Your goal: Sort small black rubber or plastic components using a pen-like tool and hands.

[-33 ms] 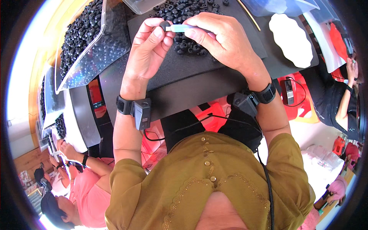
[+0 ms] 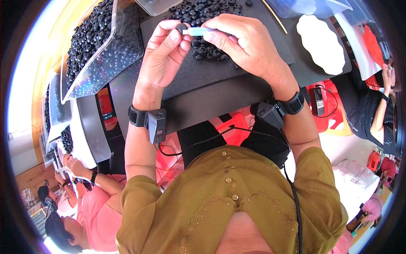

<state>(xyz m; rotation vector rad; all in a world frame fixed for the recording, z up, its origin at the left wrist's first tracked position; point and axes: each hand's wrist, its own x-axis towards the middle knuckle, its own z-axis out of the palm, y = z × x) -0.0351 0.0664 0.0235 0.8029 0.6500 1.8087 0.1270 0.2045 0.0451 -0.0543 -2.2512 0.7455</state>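
Between the thumb and fingers of my left hand [image 2: 163,55] is a small round black piece [image 2: 182,28] with a rubbery look. My right hand [image 2: 251,44] grips a slim tool with a pale blue, see-through handle [image 2: 199,31]. Its narrow pale end meets the side of the black piece; whether it enters the piece is hard to see. Both hands are raised over the near part of a black mat [image 2: 203,78]. Just beyond and beneath them lies a loose heap of similar black pieces [image 2: 207,51], some showing a hole.
A clear bin [image 2: 108,63] full of black pieces stands left of the mat. A thin wooden stick [image 2: 275,17], a wavy-edged white sheet [image 2: 320,44] and a bluish clear tub [image 2: 311,6] lie right. Co-workers [image 2: 101,216] sit at both sides. Cables hang from my wrist devices [image 2: 157,125].
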